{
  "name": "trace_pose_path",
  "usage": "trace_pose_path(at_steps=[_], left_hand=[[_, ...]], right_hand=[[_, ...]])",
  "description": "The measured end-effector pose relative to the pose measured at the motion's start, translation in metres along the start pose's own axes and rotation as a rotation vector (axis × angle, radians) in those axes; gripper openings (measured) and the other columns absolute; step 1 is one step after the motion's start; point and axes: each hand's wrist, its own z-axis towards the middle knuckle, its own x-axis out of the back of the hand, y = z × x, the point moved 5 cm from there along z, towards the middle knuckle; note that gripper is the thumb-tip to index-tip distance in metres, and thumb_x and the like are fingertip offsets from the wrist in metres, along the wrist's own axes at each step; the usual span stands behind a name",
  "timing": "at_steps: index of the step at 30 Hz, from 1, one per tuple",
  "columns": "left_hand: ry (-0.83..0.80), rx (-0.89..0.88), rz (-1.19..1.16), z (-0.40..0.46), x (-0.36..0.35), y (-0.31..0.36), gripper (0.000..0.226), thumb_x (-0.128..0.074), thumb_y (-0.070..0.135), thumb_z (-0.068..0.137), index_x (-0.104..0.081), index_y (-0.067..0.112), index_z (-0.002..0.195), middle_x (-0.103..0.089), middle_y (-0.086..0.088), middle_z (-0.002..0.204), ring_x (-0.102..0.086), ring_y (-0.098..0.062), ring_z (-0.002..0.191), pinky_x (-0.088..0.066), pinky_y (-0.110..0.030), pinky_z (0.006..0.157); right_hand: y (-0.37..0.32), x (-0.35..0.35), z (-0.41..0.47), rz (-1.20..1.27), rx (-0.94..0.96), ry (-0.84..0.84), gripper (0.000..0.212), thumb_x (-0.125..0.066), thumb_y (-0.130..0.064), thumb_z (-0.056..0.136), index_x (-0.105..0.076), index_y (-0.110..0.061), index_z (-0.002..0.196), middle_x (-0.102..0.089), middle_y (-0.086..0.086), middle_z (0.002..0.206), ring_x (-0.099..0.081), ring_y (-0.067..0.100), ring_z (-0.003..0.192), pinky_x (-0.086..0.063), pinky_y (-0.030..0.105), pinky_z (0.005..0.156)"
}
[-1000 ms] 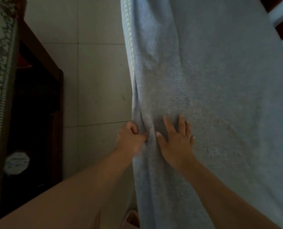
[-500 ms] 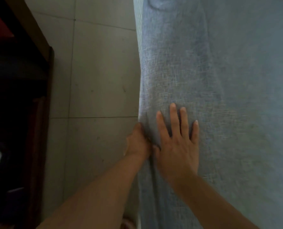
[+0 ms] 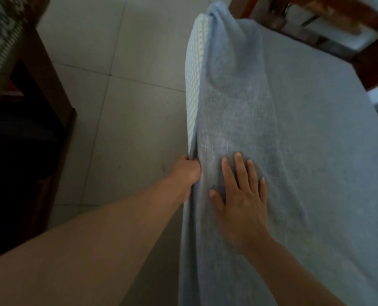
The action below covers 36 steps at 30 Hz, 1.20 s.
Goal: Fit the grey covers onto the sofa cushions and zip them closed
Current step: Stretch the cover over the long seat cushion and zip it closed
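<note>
A view from the person's head, looking down at two bare arms that reach up from the bottom of the frame toward a long sofa cushion (image 3: 193,69) standing on its edge and running from the bottom centre to the top centre; a grey cover (image 3: 305,151) wraps most of it and fills the right half of the frame. The left hand (image 3: 187,170), at centre, is curled tightly round the cover's open edge, bunching the cloth in its fist; the right hand (image 3: 242,191), just beside it to the right, lies flat with fingers straight and slightly spread, pressing the grey fabric against the cushion and gripping nothing. Above the left hand, a pale, waffle-textured strip of cushion shows bare along the left edge, up to the top centre, where the cover hangs in a loose fold; so, as a judgement, the cover is largely on but not closed along this side. No zip or slider can be made out, so whether zipping has begun cannot be told; drawing the edges together and closing them seems to remain. Grey floor tiles (image 3: 117,107) fill the middle left; dark wooden furniture (image 3: 51,89) stands at far left, and a wooden frame (image 3: 364,62) crosses the upper right.
</note>
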Motion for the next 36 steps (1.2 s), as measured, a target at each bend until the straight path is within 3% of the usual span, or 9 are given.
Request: trace_pose_path(at_steps=[3, 7, 10, 15, 17, 22, 27, 32, 36], left_hand=[[0.0, -0.017, 0.06, 0.021, 0.001, 0.018, 0.036, -0.048, 0.022, 0.098, -0.059, -0.005, 0.118, -0.063, -0.019, 0.117, -0.061, -0.032, 0.106, -0.051, -0.035, 0.09], [0.11, -0.015, 0.225, 0.05, 0.025, 0.008, 0.043, -0.046, 0.026, 0.099, -0.057, -0.011, 0.12, -0.058, -0.024, 0.124, -0.056, -0.034, 0.114, -0.044, -0.04, 0.099], [0.141, -0.005, 0.276, 0.066, 0.035, -0.006, 0.048, -0.045, 0.031, 0.098, -0.056, -0.01, 0.122, -0.057, -0.026, 0.126, -0.054, -0.036, 0.116, -0.043, -0.042, 0.1], [0.135, -0.009, 0.294, 0.066, 0.015, 0.006, 0.03, -0.048, 0.016, 0.095, -0.062, -0.007, 0.108, -0.062, -0.025, 0.111, -0.058, -0.036, 0.108, -0.046, -0.042, 0.093], [0.154, -0.061, 0.223, 0.062, 0.011, 0.028, 0.017, -0.05, 0.011, 0.093, -0.06, 0.0, 0.102, -0.062, -0.02, 0.101, -0.06, -0.03, 0.097, -0.048, -0.039, 0.087], [0.155, -0.28, 0.11, 0.054, -0.002, 0.102, 0.039, -0.042, 0.014, 0.097, -0.034, 0.017, 0.135, -0.055, 0.0, 0.112, -0.057, -0.019, 0.099, -0.046, -0.03, 0.086], [0.016, -0.498, 0.631, 0.059, -0.021, 0.146, 0.058, -0.04, 0.011, 0.093, -0.026, 0.029, 0.147, -0.015, 0.005, 0.157, -0.024, -0.018, 0.142, -0.03, -0.043, 0.112], [-0.201, -0.377, 1.167, 0.062, -0.025, 0.161, 0.067, -0.046, 0.005, 0.092, -0.016, 0.019, 0.151, 0.011, -0.004, 0.158, -0.019, -0.029, 0.143, -0.031, -0.041, 0.111], [-0.177, -0.371, 1.396, 0.06, -0.021, 0.184, 0.061, -0.046, 0.011, 0.093, -0.025, 0.026, 0.148, 0.008, -0.007, 0.158, -0.016, -0.034, 0.142, -0.03, -0.047, 0.111]], right_hand=[[-0.001, -0.001, 0.026, 0.04, 0.024, -0.057, 0.073, -0.009, -0.055, 0.085, -0.011, -0.026, 0.152, 0.001, 0.002, 0.16, 0.005, 0.025, 0.146, 0.002, 0.047, 0.114], [-0.007, -0.002, 0.059, -0.001, 0.033, -0.002, 0.071, -0.011, -0.054, 0.088, -0.014, -0.023, 0.152, -0.002, 0.002, 0.16, 0.001, 0.026, 0.146, 0.001, 0.048, 0.114], [-0.011, -0.008, 0.082, -0.037, 0.045, -0.033, 0.073, -0.002, -0.055, 0.084, 0.001, -0.026, 0.151, 0.011, -0.002, 0.159, 0.014, 0.021, 0.145, 0.007, 0.046, 0.115], [-0.011, -0.005, 0.101, -0.003, 0.098, 0.02, 0.068, -0.022, -0.05, 0.089, -0.028, -0.019, 0.148, -0.017, 0.004, 0.158, -0.01, 0.028, 0.146, -0.009, 0.05, 0.115], [-0.007, -0.005, 0.109, 0.03, 0.121, -0.012, 0.067, -0.022, -0.05, 0.089, -0.028, -0.019, 0.148, -0.015, 0.003, 0.158, -0.007, 0.027, 0.146, -0.006, 0.049, 0.115], [0.007, 0.01, 0.137, 0.127, 0.07, -0.125, 0.063, -0.023, -0.046, 0.097, 0.003, -0.027, 0.151, 0.017, -0.001, 0.158, 0.017, 0.02, 0.144, 0.009, 0.039, 0.115], [0.024, 0.024, 0.167, 0.161, -0.048, -0.321, 0.068, -0.034, -0.039, 0.099, 0.01, -0.029, 0.15, 0.025, -0.001, 0.156, 0.018, 0.021, 0.144, 0.003, 0.041, 0.117], [0.021, 0.031, 0.178, 0.154, -0.076, -0.456, 0.072, -0.037, -0.04, 0.098, 0.013, -0.031, 0.149, 0.029, 0.0, 0.154, 0.019, 0.024, 0.144, 0.0, 0.043, 0.119], [0.015, 0.04, 0.188, 0.149, -0.117, -0.502, 0.08, -0.048, -0.035, 0.094, 0.009, -0.032, 0.15, 0.022, 0.001, 0.156, 0.012, 0.028, 0.145, -0.006, 0.04, 0.119]])
